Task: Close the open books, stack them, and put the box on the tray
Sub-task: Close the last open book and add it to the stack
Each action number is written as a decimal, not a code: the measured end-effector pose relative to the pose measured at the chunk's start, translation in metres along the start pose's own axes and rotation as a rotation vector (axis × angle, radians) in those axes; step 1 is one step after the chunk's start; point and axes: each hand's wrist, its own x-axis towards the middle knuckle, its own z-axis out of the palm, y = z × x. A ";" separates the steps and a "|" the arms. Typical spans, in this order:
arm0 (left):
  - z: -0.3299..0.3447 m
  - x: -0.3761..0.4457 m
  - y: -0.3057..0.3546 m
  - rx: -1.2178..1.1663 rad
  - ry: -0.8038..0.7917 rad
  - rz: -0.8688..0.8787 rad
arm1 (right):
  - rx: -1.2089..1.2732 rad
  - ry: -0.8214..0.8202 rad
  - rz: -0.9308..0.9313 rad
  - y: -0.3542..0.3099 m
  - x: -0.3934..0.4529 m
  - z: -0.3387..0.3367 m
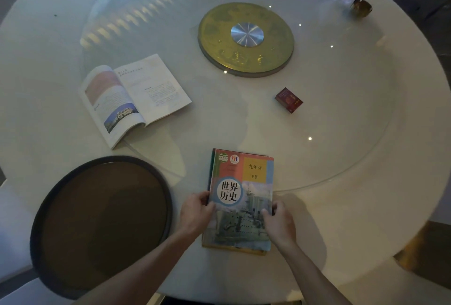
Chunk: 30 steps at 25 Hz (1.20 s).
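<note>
hands grip the closed book (240, 201) at the tabletop's near edge: left hand (196, 213) and right hand (278, 223) pinching its sides (square it first). open book (135, 98) waits far-left, box (289, 99) mid-table.

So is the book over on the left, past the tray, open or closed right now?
Open. The left book lies spread flat on the table, both pages facing up, beyond the tray. Neither hand touches it.

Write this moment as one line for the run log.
hands: left and right gripping closed book | open book: untouched | box: on table | tray: empty
</note>
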 end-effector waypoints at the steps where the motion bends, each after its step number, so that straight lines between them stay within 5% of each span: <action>1: 0.000 0.000 0.001 -0.025 0.013 -0.015 | 0.022 0.014 0.003 -0.002 -0.002 0.001; 8: 0.002 0.002 -0.003 -0.167 0.050 -0.102 | 0.163 0.021 0.094 0.000 -0.001 0.003; 14: 0.006 0.004 -0.005 -0.215 0.017 -0.111 | 0.209 -0.137 0.172 0.005 0.015 0.005; 22: 0.011 -0.007 0.005 0.017 0.108 0.030 | 0.307 -0.184 0.174 -0.005 0.013 -0.004; 30: -0.017 0.048 0.048 -0.049 0.102 0.008 | 0.269 -0.076 0.009 -0.072 0.061 -0.024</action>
